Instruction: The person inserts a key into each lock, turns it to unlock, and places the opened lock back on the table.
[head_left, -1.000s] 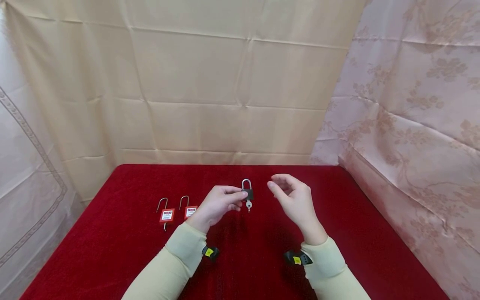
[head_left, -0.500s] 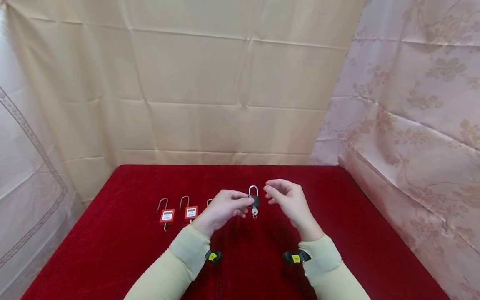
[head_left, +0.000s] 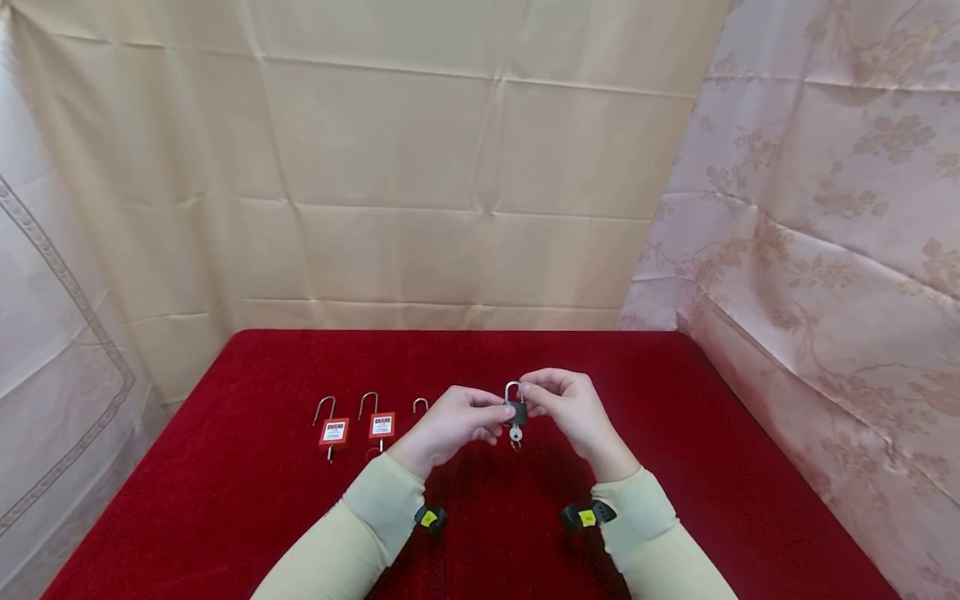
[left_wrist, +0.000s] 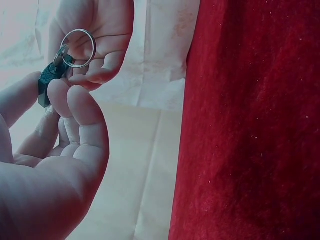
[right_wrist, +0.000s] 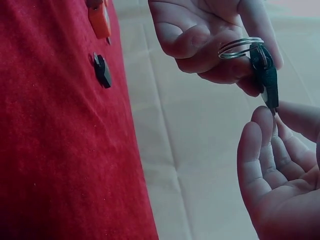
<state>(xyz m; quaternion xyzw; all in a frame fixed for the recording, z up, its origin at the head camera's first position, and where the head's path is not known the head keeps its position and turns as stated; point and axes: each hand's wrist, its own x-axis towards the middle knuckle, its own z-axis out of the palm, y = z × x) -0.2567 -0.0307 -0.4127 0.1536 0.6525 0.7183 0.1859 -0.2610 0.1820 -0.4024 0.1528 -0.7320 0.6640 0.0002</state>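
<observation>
In the head view, my left hand (head_left: pixel 453 427) pinches the dark body of a padlock (head_left: pixel 519 414) between thumb and fingers, above the table. Its silver shackle points up, and a key (head_left: pixel 515 433) hangs from the underside. My right hand (head_left: pixel 577 417) pinches the shackle's right side with thumb and index finger. A key ring (left_wrist: pixel 79 30) dangles by the padlock in the left wrist view. From the right wrist, the padlock (right_wrist: pixel 268 82) appears edge-on between both hands. Whether the shackle is locked cannot be made out.
Two red padlocks (head_left: pixel 333 432) with raised shackles lie on the red cloth table (head_left: pixel 247 500) at left. Another shackle (head_left: pixel 420 405) shows beside them, its body hidden by my left hand. The right wrist view shows a dark padlock (right_wrist: pixel 102 72) lying there. Curtains surround the table.
My left hand has carried the padlock right and toward me. My right hand has come left and down, from apart to pinching the shackle. The padlocks on the table have not moved.
</observation>
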